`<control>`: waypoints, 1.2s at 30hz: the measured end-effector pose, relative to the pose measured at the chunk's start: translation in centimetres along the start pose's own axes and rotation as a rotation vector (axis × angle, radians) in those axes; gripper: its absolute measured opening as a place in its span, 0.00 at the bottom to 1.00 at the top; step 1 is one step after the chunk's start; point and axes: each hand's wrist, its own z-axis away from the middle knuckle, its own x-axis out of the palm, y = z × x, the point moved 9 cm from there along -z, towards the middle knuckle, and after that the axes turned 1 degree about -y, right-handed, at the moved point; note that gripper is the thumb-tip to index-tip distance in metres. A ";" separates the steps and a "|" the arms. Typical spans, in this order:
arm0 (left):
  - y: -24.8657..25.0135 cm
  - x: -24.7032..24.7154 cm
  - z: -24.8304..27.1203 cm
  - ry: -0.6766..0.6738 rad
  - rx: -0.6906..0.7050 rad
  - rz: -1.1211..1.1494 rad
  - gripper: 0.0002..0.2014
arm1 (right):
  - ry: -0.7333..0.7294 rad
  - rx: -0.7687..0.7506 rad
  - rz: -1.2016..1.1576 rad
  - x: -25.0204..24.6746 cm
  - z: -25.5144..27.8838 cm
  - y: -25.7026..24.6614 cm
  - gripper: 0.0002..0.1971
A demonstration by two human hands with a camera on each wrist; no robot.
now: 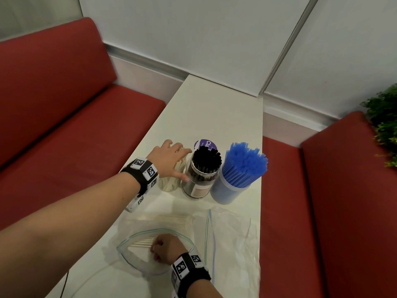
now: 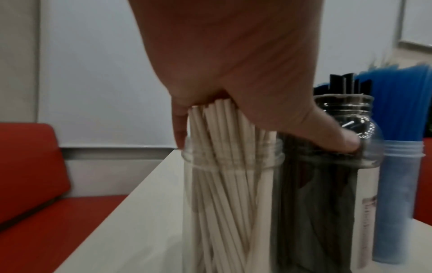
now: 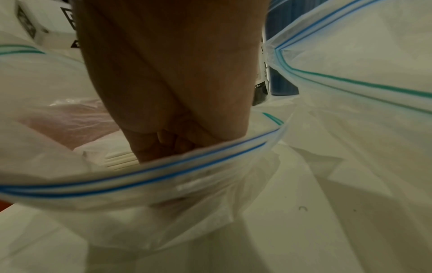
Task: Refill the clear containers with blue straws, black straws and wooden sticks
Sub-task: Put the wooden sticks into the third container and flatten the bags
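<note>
Wooden sticks (image 2: 224,166) stand in the clear jar (image 2: 231,212) on the table (image 1: 214,108) | left hand (image 1: 166,157) lies flat on their tops, fingers relaxed | right hand (image 1: 164,248) grips more sticks inside the zip bag (image 1: 137,252)

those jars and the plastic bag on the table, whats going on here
A person is refilling jars at a white table. Their left hand rests on top of the wooden sticks standing in the left clear jar, thumb touching the black straw jar beside it. Their right hand is inside an open zip bag, its grip curled round more wooden sticks lying there. The blue straws container already looks full.
</note>
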 end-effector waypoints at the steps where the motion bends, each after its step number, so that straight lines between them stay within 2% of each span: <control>1: 0.0 -0.1 -0.2 -0.012 -0.013 -0.019 0.48 | 0.004 0.000 0.012 0.0 0.0 0.0 0.12; 4: -0.6 -0.2 -0.6 -0.005 -0.109 0.001 0.37 | 0.015 -0.014 0.010 -0.2 0.2 -0.3 0.12; 6: -1.1 -0.1 -0.4 0.019 -0.210 0.035 0.34 | 0.011 -0.013 0.017 -0.3 0.5 -0.5 0.12; 8: -1.3 -0.1 -0.2 0.015 -0.281 0.067 0.35 | 0.015 -0.017 0.028 -0.4 0.8 -0.7 0.16; 10: -1.2 0.1 -0.3 -0.047 -0.300 0.111 0.41 | 0.016 -0.018 0.036 -0.5 1.0 -0.8 0.17; 13: -0.7 0.7 -0.7 -0.213 -0.206 0.127 0.53 | 0.019 -0.009 0.016 -0.4 1.1 -0.7 0.18; 14: -0.5 0.7 -0.7 -0.261 -0.175 0.116 0.53 | 0.021 -0.007 0.010 -0.4 1.2 -0.6 0.18; 16: -0.3 0.2 -0.8 -0.254 -0.165 0.096 0.44 | 0.023 0.003 0.002 -0.3 1.1 -0.5 0.18; 18: -0.6 -0.8 -0.5 -0.171 -0.224 0.112 0.38 | 0.034 0.004 -0.002 -0.3 1.1 -0.4 0.18; 20: -1.1 -0.5 -0.3 -0.160 -0.285 0.140 0.44 | 0.036 -0.001 -0.003 -0.3 1.0 -0.4 0.17; 21: -1.1 -0.2 -0.2 -0.183 -0.270 0.135 0.49 | 0.033 0.001 -0.004 -0.2 1.0 -0.4 0.15; 23: -0.5 0.2 -0.1 -0.275 -0.172 0.104 0.56 | 0.030 0.005 -0.009 -0.1 0.9 -0.3 0.13; 24: -0.3 0.3 -0.1 -0.321 -0.134 0.102 0.57 | 0.029 0.006 -0.009 -0.1 0.9 -0.3 0.12; 26: 0.0 -0.1 -0.2 -0.347 -0.116 0.111 0.51 | 0.027 0.012 -0.010 -0.1 0.8 -0.3 0.12; 28: -0.1 -1.2 -0.2 -0.260 -0.153 0.155 0.47 | 0.028 0.013 -0.005 -0.1 0.7 -0.2 0.14; 30: -0.3 -1.4 -0.2 -0.232 -0.168 0.166 0.53 | 0.026 0.009 0.000 0.0 0.8 -0.3 0.13; 32: 0.1 -1.0 0.0 -0.329 -0.113 0.107 0.57 | 0.030 -0.004 0.005 0.0 0.7 -0.3 0.12; 34: 0.4 -1.3 0.2 -0.405 -0.080 0.085 0.52 | 0.028 -0.013 0.017 0.1 0.7 -0.3 0.11; 36: 0.8 -2.1 0.2 -0.391 -0.046 0.090 0.41 | 0.025 -0.015 0.027 0.1 0.6 -0.2 0.11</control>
